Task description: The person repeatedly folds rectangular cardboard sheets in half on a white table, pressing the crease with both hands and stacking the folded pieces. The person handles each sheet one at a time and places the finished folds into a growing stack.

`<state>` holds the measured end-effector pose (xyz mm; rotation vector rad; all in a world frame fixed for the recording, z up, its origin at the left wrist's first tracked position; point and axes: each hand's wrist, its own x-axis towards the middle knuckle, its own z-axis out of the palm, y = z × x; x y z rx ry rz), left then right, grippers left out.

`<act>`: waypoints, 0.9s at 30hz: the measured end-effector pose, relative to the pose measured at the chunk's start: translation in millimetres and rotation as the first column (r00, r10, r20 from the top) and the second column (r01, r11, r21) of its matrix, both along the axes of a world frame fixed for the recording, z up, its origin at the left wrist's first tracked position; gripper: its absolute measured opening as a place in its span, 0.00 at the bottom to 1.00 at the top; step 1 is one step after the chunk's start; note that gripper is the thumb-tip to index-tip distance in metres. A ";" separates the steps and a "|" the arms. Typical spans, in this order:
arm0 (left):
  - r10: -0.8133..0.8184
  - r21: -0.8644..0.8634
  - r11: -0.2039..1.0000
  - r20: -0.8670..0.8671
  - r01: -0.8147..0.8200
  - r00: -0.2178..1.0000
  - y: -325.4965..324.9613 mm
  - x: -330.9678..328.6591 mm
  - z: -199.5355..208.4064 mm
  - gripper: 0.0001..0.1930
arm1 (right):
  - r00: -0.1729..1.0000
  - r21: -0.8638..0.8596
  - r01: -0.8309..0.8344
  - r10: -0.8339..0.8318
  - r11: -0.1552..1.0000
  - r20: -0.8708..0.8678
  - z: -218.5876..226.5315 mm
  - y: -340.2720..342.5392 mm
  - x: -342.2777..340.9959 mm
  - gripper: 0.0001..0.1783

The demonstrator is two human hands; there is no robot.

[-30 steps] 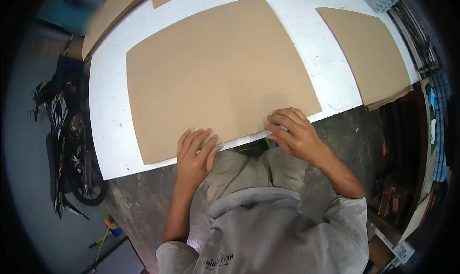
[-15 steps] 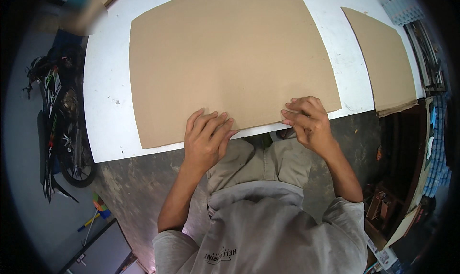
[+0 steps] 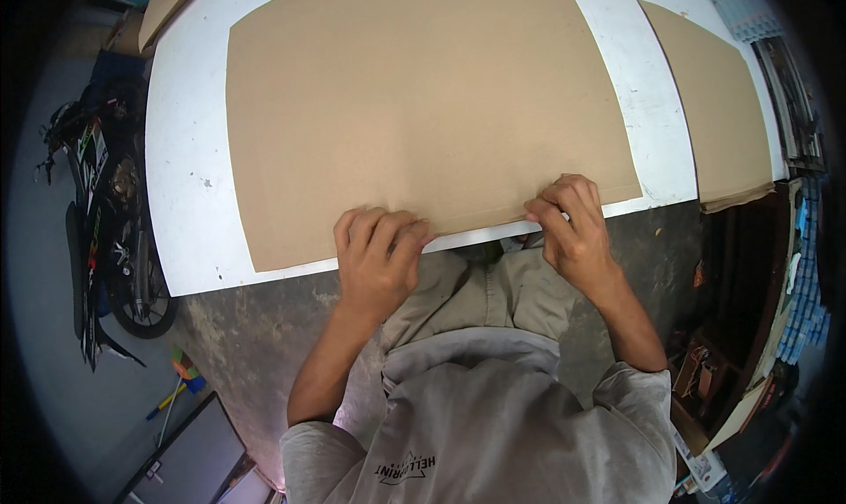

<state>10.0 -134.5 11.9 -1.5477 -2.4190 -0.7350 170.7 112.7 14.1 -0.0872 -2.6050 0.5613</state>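
A large brown cardboard sheet lies on the white tabletop, its near edge close to the table's front edge. My left hand is closed on that near edge, fingers curled over the top and the thumb tucked in. Further right along the same edge, my right hand pinches the cardboard with bent fingers. A faint line runs along the sheet close to the edge between and beyond my hands. The undersides of my fingertips are hidden.
More cardboard is stacked at the table's right end, and another piece juts in at the far left. A motorbike stands left of the table. Blue-white bundles line a shelf at right.
The sheet appears slightly shifted, with its right corner further right. My fingers have curled in more tightly on its near edge. A blurred shape at the far left is gone.
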 end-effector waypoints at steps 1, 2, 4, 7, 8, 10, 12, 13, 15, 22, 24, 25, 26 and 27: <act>0.013 0.003 1.000 0.003 -0.013 1.000 1.3 0.7 0.6 0.10 | 1.000 0.012 0.007 -0.007 1.000 0.006 -0.9 -0.6 -0.9 0.13; 0.005 0.025 1.000 -0.018 -0.005 1.000 2.7 0.5 1.8 0.09 | 1.000 0.023 0.016 -0.016 1.000 0.022 -1.4 -0.1 -2.1 0.13; 0.036 -0.041 0.999 0.075 -0.033 0.997 6.6 -4.2 5.8 0.09 | 0.993 0.002 0.010 -0.010 1.000 0.118 0.0 4.4 -5.1 0.12; 0.101 -0.190 0.981 0.286 -0.047 0.953 13.7 -19.0 14.6 0.16 | 0.964 -0.147 0.051 -0.010 0.988 0.266 10.2 17.8 -14.4 0.11; 0.135 -0.252 0.967 0.367 -0.042 0.920 17.0 -23.4 17.4 0.19 | 0.950 -0.213 0.075 -0.005 0.974 0.313 16.5 22.1 -18.1 0.11; 0.117 -0.158 0.984 0.246 -0.080 0.962 26.0 -31.7 18.7 0.29 | 0.911 -0.150 0.106 -0.035 0.983 0.411 30.5 24.1 -27.6 0.20; 0.095 -0.121 0.990 0.207 -0.071 0.974 31.3 -37.6 18.2 0.37 | 0.878 -0.087 0.156 -0.097 0.984 0.468 41.0 19.1 -42.2 0.27; 0.075 -0.140 0.989 0.235 -0.043 0.969 32.8 -39.5 17.2 0.40 | 0.926 -0.047 0.050 -0.028 0.998 0.376 42.1 11.6 -51.7 0.29; 0.043 -0.171 0.985 0.261 0.002 0.964 33.5 -41.7 14.4 0.42 | 0.919 0.041 -0.037 0.018 0.998 0.393 34.7 -11.8 -70.5 0.35; 0.064 -0.330 0.943 0.025 -0.052 0.998 31.8 -31.2 8.5 0.38 | 0.933 0.164 0.091 -0.142 0.982 0.330 -12.2 -42.2 -100.0 0.37; 0.092 -0.341 0.935 -0.045 -0.102 0.995 29.0 -28.8 14.5 0.37 | 0.932 0.182 0.096 -0.152 0.979 0.328 -11.6 -40.1 -101.1 0.37; 0.108 -0.341 0.932 -0.061 -0.122 0.992 25.9 -26.1 18.2 0.36 | 0.936 0.188 0.096 -0.153 0.977 0.316 -9.7 -40.0 -100.6 0.37; 0.138 -0.401 0.907 -0.011 -0.131 0.990 23.0 -24.6 21.6 0.35 | 0.949 0.193 0.088 -0.141 0.977 0.281 -7.8 -40.6 -102.0 0.36; 0.156 -0.346 0.921 -0.087 -0.177 0.984 21.7 -26.9 23.1 0.35 | 0.941 0.207 0.086 -0.148 0.975 0.304 -6.0 -41.0 -103.0 0.36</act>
